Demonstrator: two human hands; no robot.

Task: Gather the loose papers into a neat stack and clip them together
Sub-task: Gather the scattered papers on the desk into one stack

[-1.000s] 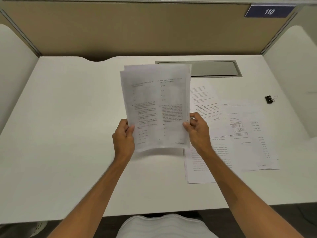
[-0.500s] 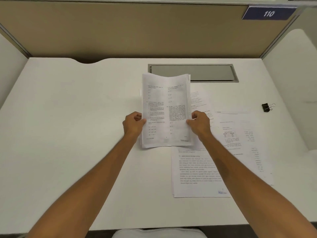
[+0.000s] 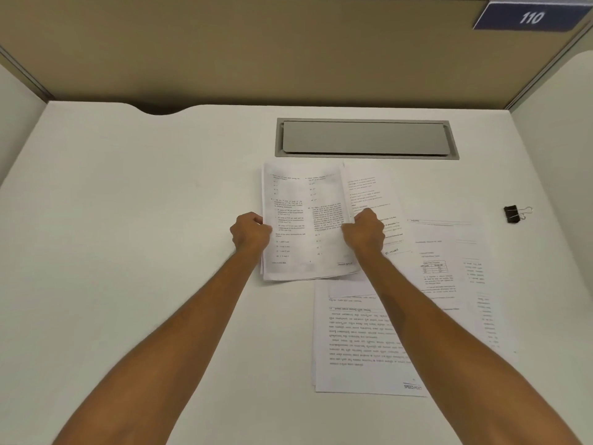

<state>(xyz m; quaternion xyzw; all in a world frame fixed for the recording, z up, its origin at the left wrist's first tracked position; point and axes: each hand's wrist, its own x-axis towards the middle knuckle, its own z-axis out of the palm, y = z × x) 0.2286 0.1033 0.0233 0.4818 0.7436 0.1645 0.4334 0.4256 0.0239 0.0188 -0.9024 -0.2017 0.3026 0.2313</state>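
Note:
A small stack of printed papers (image 3: 305, 220) lies low over the white desk, held by both its side edges. My left hand (image 3: 250, 234) grips its left edge and my right hand (image 3: 364, 232) grips its right edge. The stack partly overlaps other loose sheets: one behind my right hand (image 3: 369, 191), one to the right with a small table printed on it (image 3: 449, 268), and a pair of sheets nearer me (image 3: 359, 342) under my right forearm. A black binder clip (image 3: 513, 214) sits alone on the desk at the right.
A grey cable flap (image 3: 365, 138) is set into the white desk (image 3: 128, 252) behind the papers. A tan partition (image 3: 256, 53) closes the back, with white side panels left and right. A blue plate marked 110 (image 3: 529, 17) hangs top right.
Both hands have carried the held stack away from me and down, from upright in the air to nearly flat on the desk. The sheets look more squared than before.

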